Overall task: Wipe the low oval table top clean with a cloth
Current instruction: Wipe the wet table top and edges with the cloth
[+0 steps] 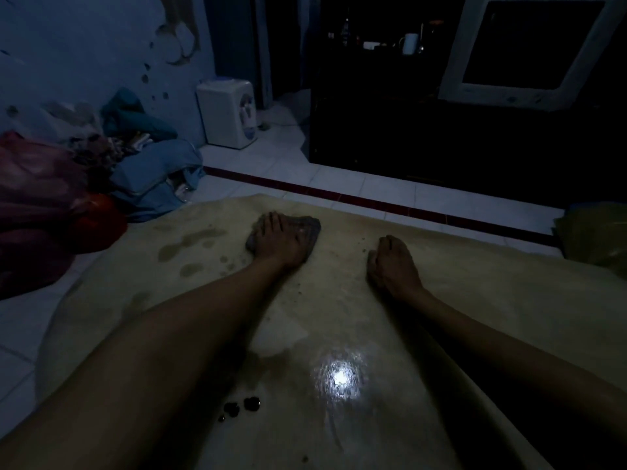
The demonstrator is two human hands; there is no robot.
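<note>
Pressing cloth [307, 232] flat under spread left fingers [271, 222], right hand [393, 266] loosely curled, holding nothing

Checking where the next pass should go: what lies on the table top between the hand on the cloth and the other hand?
In the head view, between the left hand pressing the cloth and the right hand, only wet table top shows, with dark crumbs by the right hand.
</note>
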